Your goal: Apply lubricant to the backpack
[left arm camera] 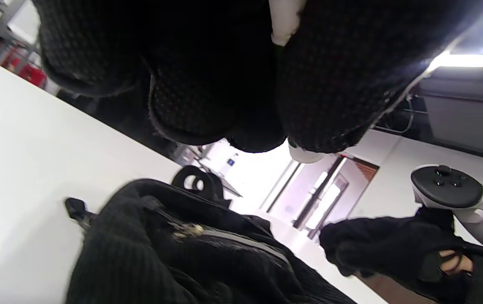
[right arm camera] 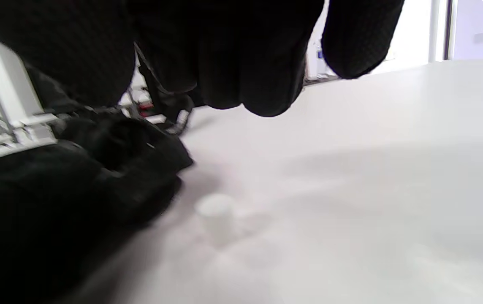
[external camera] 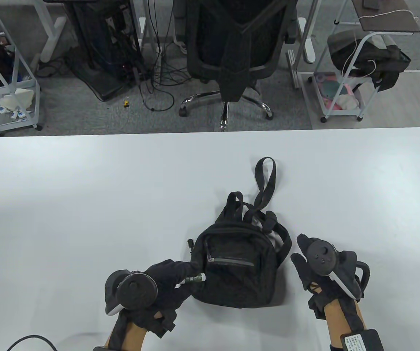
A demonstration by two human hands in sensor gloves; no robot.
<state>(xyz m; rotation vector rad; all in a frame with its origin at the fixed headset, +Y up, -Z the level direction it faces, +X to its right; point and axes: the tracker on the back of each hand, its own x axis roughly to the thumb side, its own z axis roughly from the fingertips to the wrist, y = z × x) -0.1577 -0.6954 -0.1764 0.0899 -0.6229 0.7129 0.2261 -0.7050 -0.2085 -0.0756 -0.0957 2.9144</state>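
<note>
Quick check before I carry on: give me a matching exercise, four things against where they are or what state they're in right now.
Things:
1. lubricant stick
2. backpack
3. white cap
4. right hand

States:
A. stands alone on the table, beside the backpack
B. lies flat on the white table, front pocket zipper facing up
C. held in the left hand, tip at the backpack's left edge
D. holds nothing, just right of the backpack

Pairs: 1-C, 2-B, 3-A, 4-D
</note>
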